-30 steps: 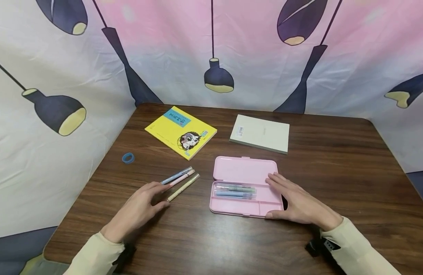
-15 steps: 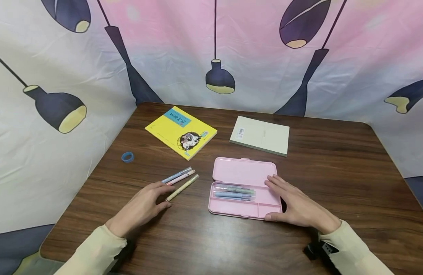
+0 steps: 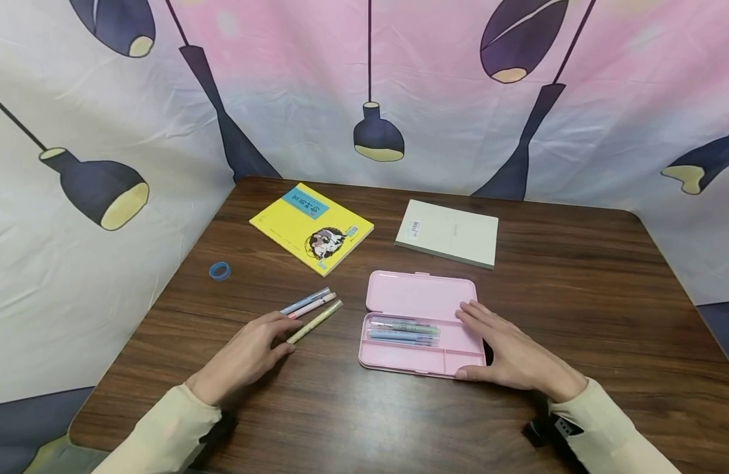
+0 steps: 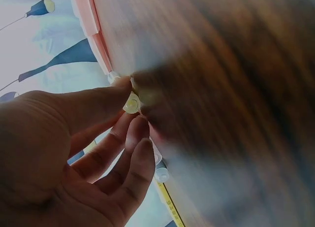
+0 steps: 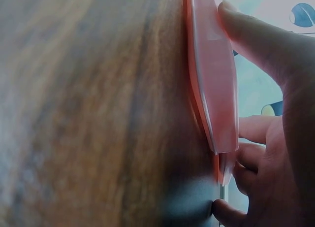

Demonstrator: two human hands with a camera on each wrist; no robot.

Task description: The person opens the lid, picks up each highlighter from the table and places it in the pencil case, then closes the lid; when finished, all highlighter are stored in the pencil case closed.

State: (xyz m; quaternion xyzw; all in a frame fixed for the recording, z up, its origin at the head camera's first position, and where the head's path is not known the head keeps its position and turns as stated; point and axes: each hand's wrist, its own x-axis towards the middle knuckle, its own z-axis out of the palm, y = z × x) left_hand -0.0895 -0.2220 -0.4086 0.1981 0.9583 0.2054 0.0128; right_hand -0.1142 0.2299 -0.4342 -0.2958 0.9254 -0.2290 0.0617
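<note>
Head view, yellow pen: a slim pale-yellow pen [image 3: 315,322] points toward 2 o'clock, its near end at the left hand [image 3: 245,359]; whether it rests on the wood or is slightly raised cannot be told.
Left hand: thumb and forefinger pinch this pen, whose round end shows between them in the left wrist view.
Neighbouring pens: a clear-capped light-blue pen [image 3: 305,301] and a pink-and-white pen [image 3: 313,305] lie just beside it toward 11 o'clock, near ends hidden by fingers.
Pencil box: at 3 o'clock from the pens sits a pink plastic pencil box [image 3: 402,359], its lid [image 3: 423,293] laid back toward 12; green-and-clear pens [image 3: 405,326] and blue pens [image 3: 402,337] fill part of its long far compartment.
Right hand: at the box's 3 o'clock end, the right hand [image 3: 512,352] clasps it, thumb at the near edge, fingers at the hinge side.
Books: a yellow paperback book [image 3: 284,227] at 12 o'clock from the loose pens; an off-white book [image 3: 450,230] between 12 and 1 from the box.
Tape: a blue ring-shaped roll [image 3: 220,277] at 10 o'clock from the pens.
Table: brown wood-grain top [image 3: 577,289], lamp-patterned cloth [image 3: 317,118] behind.
</note>
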